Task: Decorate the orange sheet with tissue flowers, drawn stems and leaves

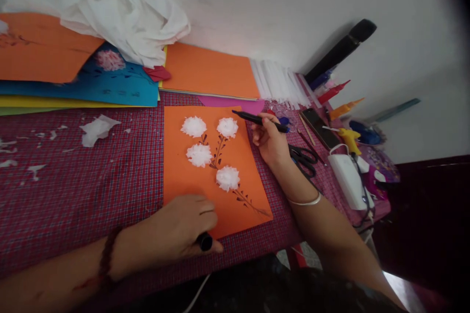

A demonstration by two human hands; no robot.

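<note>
An orange sheet of paper (183, 181) lies on the table before me, with several white crinkled paper flowers (227, 178) and dark drawn stems and leaves on it. My right hand (272, 139) is closed around a black marker (253, 118), its tip over the sheet's upper right corner, pointing left. Across the sheet's lower left part rests my left hand (183, 225), curled, with a black marker cap (204, 241) held by the thumb. Whether the marker tip touches the paper, I cannot tell.
A stack of orange paper (213, 68), white strips (279, 80) and crumpled white tissue (128, 14) lie at the back. On the right are scissors (304, 159), a phone (320, 128), a yellow glue gun (350, 139) and a white power strip (348, 181). Paper scraps (98, 129) lie left.
</note>
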